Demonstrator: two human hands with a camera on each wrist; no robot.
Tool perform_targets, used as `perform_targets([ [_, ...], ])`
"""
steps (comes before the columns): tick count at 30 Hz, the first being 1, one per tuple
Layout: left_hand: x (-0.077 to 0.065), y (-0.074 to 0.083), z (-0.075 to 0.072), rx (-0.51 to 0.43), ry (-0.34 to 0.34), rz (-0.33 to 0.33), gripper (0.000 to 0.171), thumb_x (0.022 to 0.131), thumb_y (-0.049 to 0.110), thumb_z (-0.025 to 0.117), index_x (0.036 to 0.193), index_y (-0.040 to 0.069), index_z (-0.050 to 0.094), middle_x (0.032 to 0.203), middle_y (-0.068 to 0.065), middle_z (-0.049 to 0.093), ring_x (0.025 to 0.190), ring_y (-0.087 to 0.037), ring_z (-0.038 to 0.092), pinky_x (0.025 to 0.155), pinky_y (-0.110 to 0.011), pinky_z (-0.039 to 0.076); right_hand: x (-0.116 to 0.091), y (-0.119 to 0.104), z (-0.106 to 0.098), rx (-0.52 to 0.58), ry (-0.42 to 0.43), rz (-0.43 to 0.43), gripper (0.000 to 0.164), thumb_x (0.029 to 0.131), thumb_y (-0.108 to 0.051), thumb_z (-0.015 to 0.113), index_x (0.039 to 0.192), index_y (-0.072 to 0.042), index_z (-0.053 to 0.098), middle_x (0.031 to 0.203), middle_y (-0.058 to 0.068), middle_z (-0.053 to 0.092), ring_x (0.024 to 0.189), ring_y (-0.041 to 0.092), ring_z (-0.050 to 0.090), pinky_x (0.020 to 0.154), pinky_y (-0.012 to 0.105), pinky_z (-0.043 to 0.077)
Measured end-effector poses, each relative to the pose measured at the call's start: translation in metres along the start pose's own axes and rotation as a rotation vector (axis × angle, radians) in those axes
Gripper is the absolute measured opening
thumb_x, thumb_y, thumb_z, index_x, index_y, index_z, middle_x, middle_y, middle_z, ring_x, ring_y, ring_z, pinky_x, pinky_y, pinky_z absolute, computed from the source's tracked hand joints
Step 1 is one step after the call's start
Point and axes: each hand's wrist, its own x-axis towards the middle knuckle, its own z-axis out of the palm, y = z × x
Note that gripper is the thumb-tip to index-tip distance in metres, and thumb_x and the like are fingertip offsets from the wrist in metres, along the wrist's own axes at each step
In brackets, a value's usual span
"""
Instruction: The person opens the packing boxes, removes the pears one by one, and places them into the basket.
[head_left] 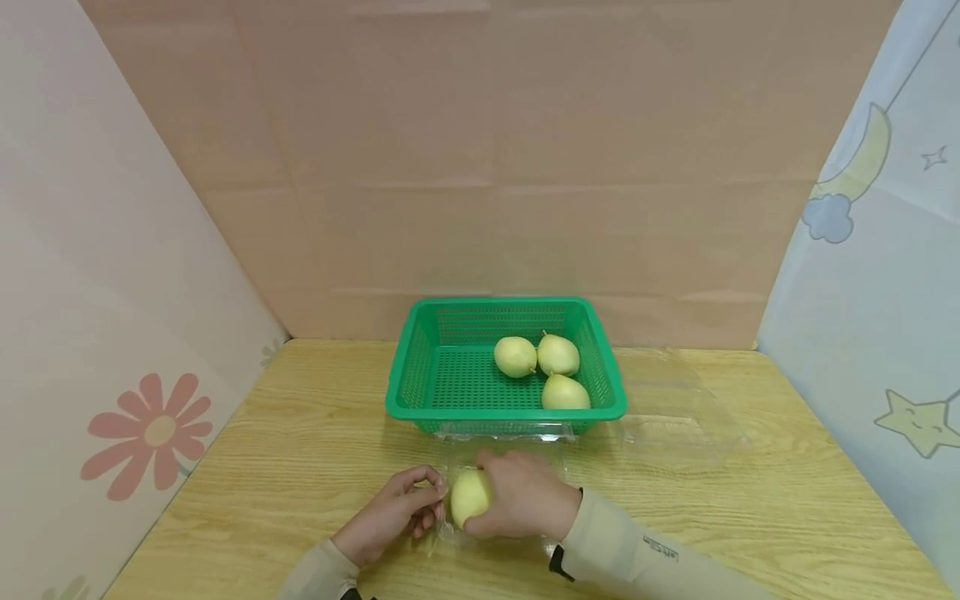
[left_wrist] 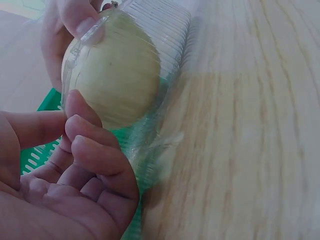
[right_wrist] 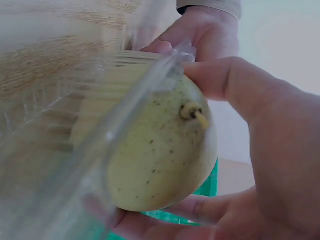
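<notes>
A clear plastic box (head_left: 558,454) lies on the table in front of the green basket. My right hand (head_left: 525,496) grips a pale yellow-green pear (head_left: 470,497), its thumb and fingers on opposite sides of the fruit. In the right wrist view the pear (right_wrist: 165,155) shows its stem and dark specks, partly behind the clear plastic wall (right_wrist: 125,105). My left hand (head_left: 397,508) is at the box's left side. The left wrist view shows its thumb and index finger pinching the plastic edge beside the pear (left_wrist: 117,70).
Behind the box stands a green basket (head_left: 506,414) with three pears, one at the middle (head_left: 515,357), one behind (head_left: 558,356) and one in front (head_left: 566,393). More clear plastic packaging (head_left: 667,429) lies right of the basket. Printed and plain sheets wall the table.
</notes>
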Motion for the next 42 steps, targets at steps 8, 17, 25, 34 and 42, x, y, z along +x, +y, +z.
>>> perform_targets([
  [8, -0.001, 0.001, 0.0, -0.004, -0.002, -0.004, 0.023, 0.104, 0.022, 0.053, 0.102, 0.0, 0.056, 0.078, 0.0, 0.063, 0.063, -0.009, 0.049, 0.054, -0.021, 0.043, -0.009, 0.008, -0.011, 0.056, 0.074, -0.038, 0.058, 0.066, -0.049, 0.079, 0.111, -0.016, 0.062, 0.079, -0.011, 0.059, 0.065, 0.006, 0.051, 0.054, 0.026, 0.042],
  [17, 0.001, 0.0, 0.0, -0.015, 0.014, 0.001, 0.02, 0.103, 0.02, 0.054, 0.101, 0.001, 0.055, 0.078, -0.001, 0.061, 0.062, -0.01, 0.048, 0.053, -0.022, 0.042, -0.029, 0.019, -0.031, 0.174, 0.087, -0.066, 0.06, 0.071, -0.049, 0.082, 0.117, -0.016, 0.062, 0.087, -0.011, 0.062, 0.073, 0.004, 0.055, 0.059, 0.025, 0.046],
  [25, 0.001, 0.0, -0.001, -0.018, 0.018, -0.007, 0.022, 0.104, 0.02, 0.054, 0.102, -0.002, 0.054, 0.078, -0.001, 0.062, 0.062, -0.009, 0.048, 0.053, -0.021, 0.042, -0.052, 0.033, -0.047, 0.101, 0.113, -0.023, 0.06, 0.07, -0.052, 0.082, 0.117, -0.022, 0.061, 0.09, -0.009, 0.062, 0.079, 0.009, 0.054, 0.062, 0.026, 0.044],
  [34, 0.0, -0.002, -0.003, -0.022, 0.009, -0.007, 0.025, 0.103, 0.022, 0.054, 0.103, -0.003, 0.054, 0.078, -0.001, 0.062, 0.062, -0.009, 0.048, 0.053, -0.02, 0.042, -0.078, 0.054, -0.066, 0.066, 0.101, -0.036, 0.056, 0.07, -0.051, 0.083, 0.116, -0.032, 0.059, 0.089, -0.013, 0.059, 0.076, 0.005, 0.052, 0.062, 0.024, 0.043],
  [42, -0.001, -0.002, -0.002, -0.04, 0.008, 0.005, 0.022, 0.104, 0.02, 0.053, 0.102, -0.002, 0.054, 0.078, -0.001, 0.061, 0.061, -0.009, 0.048, 0.052, -0.021, 0.041, -0.1, 0.083, -0.093, 0.088, 0.044, -0.049, 0.051, 0.072, -0.043, 0.085, 0.113, -0.034, 0.057, 0.089, -0.013, 0.059, 0.076, 0.003, 0.052, 0.062, 0.023, 0.043],
])
